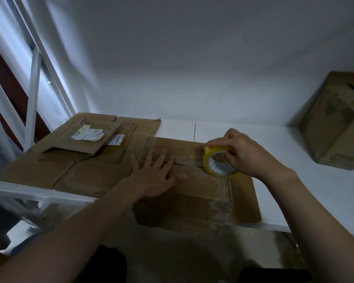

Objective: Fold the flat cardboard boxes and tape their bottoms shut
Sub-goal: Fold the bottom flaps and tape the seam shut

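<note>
Folded box (192, 190): stands at the near edge of the table, centre of the scene, with its closed flaps facing up and the seam between them running left to right.
Box surface: worn brown cardboard with old tape residue; printing shows on the right near corner.
Left hand (153, 174): lies flat on the top flaps, fingers straight and spread wide, palm pressing down on the left part of the seam.
Right hand (243, 154): fingers and thumb are curled round the tape roll from above and from the right.
Tape roll (214, 150): yellow-tinted, set on edge on the right part of the box top, at the seam, its open core facing near.
Flat sheet (248, 201): lies under the folded box and reaches out past its right side.
Flat boxes (70, 166): a pile of unfolded cardboard to the left of the folded box, overlapping one another and touching it.
Labels (88, 135): two printed paper labels are stuck to the upper pieces of the pile.
Second folded box (335, 127): at the far right, tilted, well apart from the work area.
Table (315, 180): white top that bears all the cardboard.
Wall (192, 58): plain white, behind the table.
Window frame (34, 88): white bars at the far left.
</note>
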A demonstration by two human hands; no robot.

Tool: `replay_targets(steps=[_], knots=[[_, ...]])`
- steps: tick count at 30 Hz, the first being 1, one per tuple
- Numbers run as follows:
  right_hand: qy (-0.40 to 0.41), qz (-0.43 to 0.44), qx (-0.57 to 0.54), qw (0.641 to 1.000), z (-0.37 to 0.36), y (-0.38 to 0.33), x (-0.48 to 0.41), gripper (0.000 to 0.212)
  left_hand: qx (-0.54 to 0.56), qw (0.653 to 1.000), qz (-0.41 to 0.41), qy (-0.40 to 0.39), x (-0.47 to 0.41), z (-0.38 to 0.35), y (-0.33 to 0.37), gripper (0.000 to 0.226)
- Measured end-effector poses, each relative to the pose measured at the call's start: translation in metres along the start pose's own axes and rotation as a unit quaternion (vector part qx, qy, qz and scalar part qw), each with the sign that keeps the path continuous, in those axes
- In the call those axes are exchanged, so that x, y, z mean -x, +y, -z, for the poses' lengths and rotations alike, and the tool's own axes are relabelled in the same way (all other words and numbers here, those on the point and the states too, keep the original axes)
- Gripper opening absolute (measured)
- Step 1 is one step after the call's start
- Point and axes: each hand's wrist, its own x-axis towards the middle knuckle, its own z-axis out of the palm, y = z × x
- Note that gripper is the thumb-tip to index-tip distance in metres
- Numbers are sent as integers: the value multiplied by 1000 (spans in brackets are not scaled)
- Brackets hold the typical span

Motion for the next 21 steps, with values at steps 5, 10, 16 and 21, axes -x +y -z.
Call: replay_targets(steps=[5,10,16,21], knots=[[-4,-6,6,1000,-5,0,-1,57,21,996,-78,21,-2,0,22,99],[-41,-4,-19,999,-8,1,-3,69,39,994,-94,31,-6,-8,36,99],[-38,-7,-185,982,-15,26,7,69,50,995,-88,27,-5,-3,47,99],[-32,-5,-197,980,-16,31,14,78,52,993,-103,29,-8,-7,60,100]])
